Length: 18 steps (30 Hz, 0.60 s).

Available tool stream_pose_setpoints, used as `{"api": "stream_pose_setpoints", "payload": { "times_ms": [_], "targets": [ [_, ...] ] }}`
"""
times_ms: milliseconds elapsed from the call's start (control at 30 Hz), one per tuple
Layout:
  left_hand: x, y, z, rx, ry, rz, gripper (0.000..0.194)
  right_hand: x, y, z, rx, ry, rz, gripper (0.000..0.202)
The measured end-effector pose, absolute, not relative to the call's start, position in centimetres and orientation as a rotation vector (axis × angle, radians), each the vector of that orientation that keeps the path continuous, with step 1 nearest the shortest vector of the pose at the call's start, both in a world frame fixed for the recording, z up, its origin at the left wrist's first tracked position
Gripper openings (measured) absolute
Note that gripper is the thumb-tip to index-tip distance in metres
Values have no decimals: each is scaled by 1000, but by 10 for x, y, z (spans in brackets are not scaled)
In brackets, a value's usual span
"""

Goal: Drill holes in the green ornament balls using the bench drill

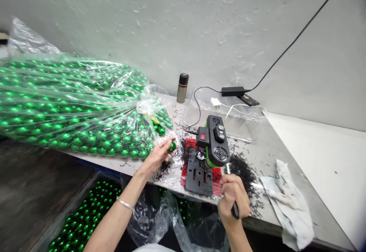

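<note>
Between the fingertips of my left hand (159, 154) is a shiny green ball (172, 146), held beside the opening of a big clear plastic bag (114, 107) full of such balls. My right hand (233, 196) is wrapped round the black-ended handle (235, 211) of a small black and green press machine (217, 141). Under the machine head lies a black slotted base plate (197, 179), on a red mat (217, 176). Small black bits (243, 172) are scattered around the machine.
A spray-can-like bottle (182, 89) stands by the wall. Behind the machine lie a black power adapter (233, 91), cables and a clear tray. At the right is a white cloth (291, 206). Below the table's front edge, a lined container holds green balls (85, 214).
</note>
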<state>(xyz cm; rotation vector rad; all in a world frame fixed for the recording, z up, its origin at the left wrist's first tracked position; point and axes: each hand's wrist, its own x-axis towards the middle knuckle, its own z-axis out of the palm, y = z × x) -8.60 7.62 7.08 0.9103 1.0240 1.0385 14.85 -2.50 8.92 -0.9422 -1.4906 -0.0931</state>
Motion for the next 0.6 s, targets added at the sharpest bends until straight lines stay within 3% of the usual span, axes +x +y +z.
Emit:
{"api": "stream_pose_setpoints", "payload": {
  "times_ms": [267, 600],
  "targets": [
    [-34, 36, 48, 502, 823, 982, 43, 148, -26, 95, -943, -1548, -115, 27],
    [5, 27, 18, 1212, 1148, 1149, 38, 147, -28, 98, -975, -1554, -111, 27]
  ]
}}
